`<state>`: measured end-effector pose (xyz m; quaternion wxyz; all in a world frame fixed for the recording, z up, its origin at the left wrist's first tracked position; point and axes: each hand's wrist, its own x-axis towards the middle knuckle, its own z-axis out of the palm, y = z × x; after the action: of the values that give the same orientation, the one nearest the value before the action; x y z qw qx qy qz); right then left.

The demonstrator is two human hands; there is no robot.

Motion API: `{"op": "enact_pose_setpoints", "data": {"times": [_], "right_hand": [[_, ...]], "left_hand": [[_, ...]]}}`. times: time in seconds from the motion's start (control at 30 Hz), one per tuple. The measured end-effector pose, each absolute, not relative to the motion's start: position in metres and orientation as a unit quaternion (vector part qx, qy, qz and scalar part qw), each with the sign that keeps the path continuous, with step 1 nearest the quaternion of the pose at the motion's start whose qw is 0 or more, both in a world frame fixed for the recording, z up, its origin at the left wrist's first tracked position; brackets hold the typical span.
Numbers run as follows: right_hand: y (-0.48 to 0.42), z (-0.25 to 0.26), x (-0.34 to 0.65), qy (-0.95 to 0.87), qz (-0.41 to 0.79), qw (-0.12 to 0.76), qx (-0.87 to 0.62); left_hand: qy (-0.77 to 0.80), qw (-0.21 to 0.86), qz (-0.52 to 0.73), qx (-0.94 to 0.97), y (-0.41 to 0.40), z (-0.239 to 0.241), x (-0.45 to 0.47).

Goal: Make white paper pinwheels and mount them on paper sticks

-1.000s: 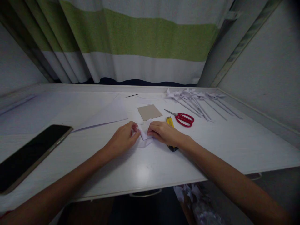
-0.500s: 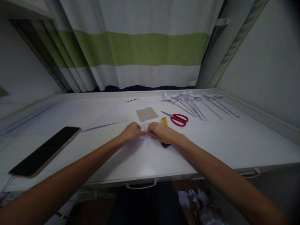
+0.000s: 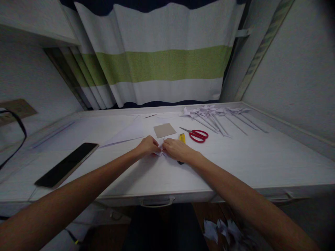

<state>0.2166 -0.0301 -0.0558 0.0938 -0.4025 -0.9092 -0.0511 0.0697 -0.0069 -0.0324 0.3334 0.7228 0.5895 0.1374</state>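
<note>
A small piece of folded white paper (image 3: 158,150) is held between my two hands, just above the white desk. My left hand (image 3: 148,145) pinches its left side with thumb and fingers. From the right, my right hand (image 3: 176,148) grips the same paper, its fingertips close to those of the left. The paper is mostly covered by my fingers. Under my right hand lies a yellow and black utility knife (image 3: 182,138), its middle hidden. Red-handled scissors (image 3: 198,135) rest to the right, and a square of grey cardboard (image 3: 164,130) lies just beyond my hands.
Several white paper pinwheels on sticks (image 3: 213,116) lie at the back right. A phone (image 3: 68,164) and a large white paper sheet (image 3: 125,131) are on the left. A thin dark stick (image 3: 150,116) lies near the back edge. White paper pieces (image 3: 222,230) sit below the desk.
Both hands stay on the paper; my fingers have shifted slightly and the paper is turned a little between them. The whole view has moved, showing more of the left wall.
</note>
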Motion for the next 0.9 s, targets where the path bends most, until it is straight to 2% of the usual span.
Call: {"op": "enact_pose_setpoints", "data": {"times": [0.27,0.67,0.9], "right_hand": [[-0.029,-0.059,0.214,-0.889,-0.109,0.153,-0.417],[-0.029,-0.064,0.209,-0.819,-0.214,0.314,-0.430],[-0.029,-0.065,0.206,-0.790,-0.229,0.398,-0.405]], "left_hand": [[0.583,0.318,0.238,0.709,-0.008,-0.036,0.066],[0.522,0.228,0.419,0.707,-0.017,-0.034,0.068],[0.513,0.166,0.483,0.690,-0.027,-0.035,0.077]]}}
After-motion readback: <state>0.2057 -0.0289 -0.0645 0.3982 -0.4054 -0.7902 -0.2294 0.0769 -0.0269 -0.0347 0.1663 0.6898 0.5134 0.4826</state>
